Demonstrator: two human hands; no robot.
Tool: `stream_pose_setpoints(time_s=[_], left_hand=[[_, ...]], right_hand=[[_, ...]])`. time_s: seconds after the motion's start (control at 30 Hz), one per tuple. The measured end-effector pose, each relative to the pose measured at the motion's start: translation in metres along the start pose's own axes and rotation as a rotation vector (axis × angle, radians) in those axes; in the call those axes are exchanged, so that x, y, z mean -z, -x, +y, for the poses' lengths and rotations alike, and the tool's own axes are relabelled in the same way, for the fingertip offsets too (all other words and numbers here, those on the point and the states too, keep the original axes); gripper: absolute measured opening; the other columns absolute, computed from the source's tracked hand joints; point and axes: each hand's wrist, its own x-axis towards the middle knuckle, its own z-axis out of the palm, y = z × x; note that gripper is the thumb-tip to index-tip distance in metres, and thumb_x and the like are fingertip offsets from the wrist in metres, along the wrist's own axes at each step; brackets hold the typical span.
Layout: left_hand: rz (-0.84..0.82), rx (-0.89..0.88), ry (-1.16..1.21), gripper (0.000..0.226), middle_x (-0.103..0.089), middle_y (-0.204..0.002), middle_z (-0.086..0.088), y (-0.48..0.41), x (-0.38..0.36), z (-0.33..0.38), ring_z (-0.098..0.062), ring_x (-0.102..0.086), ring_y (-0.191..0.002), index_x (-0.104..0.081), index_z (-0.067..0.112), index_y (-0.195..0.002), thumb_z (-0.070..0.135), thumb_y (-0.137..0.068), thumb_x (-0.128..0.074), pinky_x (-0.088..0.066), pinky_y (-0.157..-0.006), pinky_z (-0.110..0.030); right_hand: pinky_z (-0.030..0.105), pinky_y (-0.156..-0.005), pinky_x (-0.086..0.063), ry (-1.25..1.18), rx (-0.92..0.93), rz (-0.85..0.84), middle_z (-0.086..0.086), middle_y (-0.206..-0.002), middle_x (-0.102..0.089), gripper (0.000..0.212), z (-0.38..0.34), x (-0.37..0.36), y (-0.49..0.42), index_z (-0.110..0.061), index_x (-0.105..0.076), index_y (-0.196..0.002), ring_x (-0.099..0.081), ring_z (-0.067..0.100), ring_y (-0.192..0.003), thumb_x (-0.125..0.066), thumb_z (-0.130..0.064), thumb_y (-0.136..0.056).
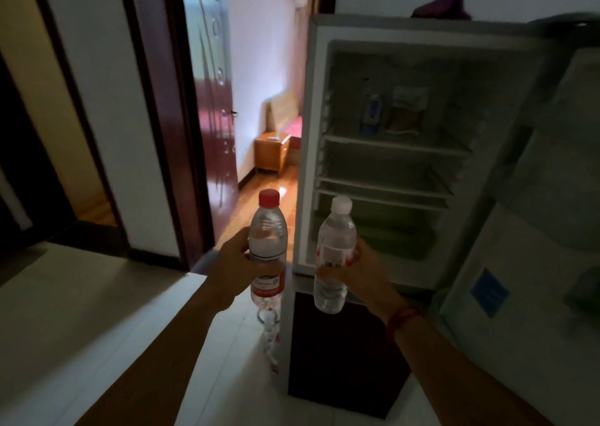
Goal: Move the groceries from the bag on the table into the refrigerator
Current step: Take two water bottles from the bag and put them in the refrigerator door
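Dim light fills a tiled room where a tall white refrigerator (383, 152) stands with its upper door swung open, beside a doorway into a brighter room with a glossy wooden floor.

Fingers of the left hand (235, 268) curl around the middle of a clear plastic water bottle with a red screw cap (268, 247), pressing on its red-and-white label. That bottle is upright, ribbed near the shoulder and see-through, and is held just in front of the refrigerator's left edge. Fingers of the right hand (355, 268) wrap the label band of a second clear plastic water bottle with a white cap (334, 253), which tilts slightly and hangs before the refrigerator's lowest compartment. A thin red cord bracelet (402, 318) circles the right wrist.

Inside the refrigerator, white wire-edged shelves (394, 143) run across the cavity. On the top shelf stand a small blue-labelled bottle (372, 110) and, just beside it, a pale packet with brownish contents (407, 109); details are blurred. A greenish translucent drawer (373, 230) sits at the bottom of the cavity. Below it, the refrigerator's lower door (337, 351) is dark and glossy. The open door's inner panel (506, 263) carries a blue sticker (489, 291). A dark purple bundle (443, 5) rests on top of the refrigerator.
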Motion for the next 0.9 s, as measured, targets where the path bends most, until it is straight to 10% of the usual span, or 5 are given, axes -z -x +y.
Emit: stream_pose_setpoints(time_s=[0.63,0.9], left_hand=[[-0.622,-0.014,-0.005,0.059,-0.067,-0.109,0.004,-0.180,-0.165,-0.020,-0.007,-0.065,-0.098,-0.054,0.031,-0.115,0.004,-0.070,-0.081,-0.051,-0.086,-0.031],[-0.838,0.034,0.089,0.057,-0.072,-0.104,0.011,-0.206,-0.257,-0.023,-0.005,-0.070,-0.094,-0.061,0.033,-0.113,0.009,-0.067,-0.084,-0.055,-0.083,-0.034]], right_hand=[[0.041,-0.095,-0.054,0.060,-0.191,0.587,-0.004,-0.108,-0.068,0.062,0.071,0.114,-0.041,-0.025,-0.057,-0.115,-0.066,0.015,-0.102,-0.088,-0.010,-0.064],[0.044,-0.093,-0.056,0.062,-0.308,0.780,-0.007,-0.110,-0.071,0.086,0.103,0.156,-0.026,-0.028,-0.058,-0.121,-0.068,0.013,-0.102,-0.089,-0.045,-0.043]])
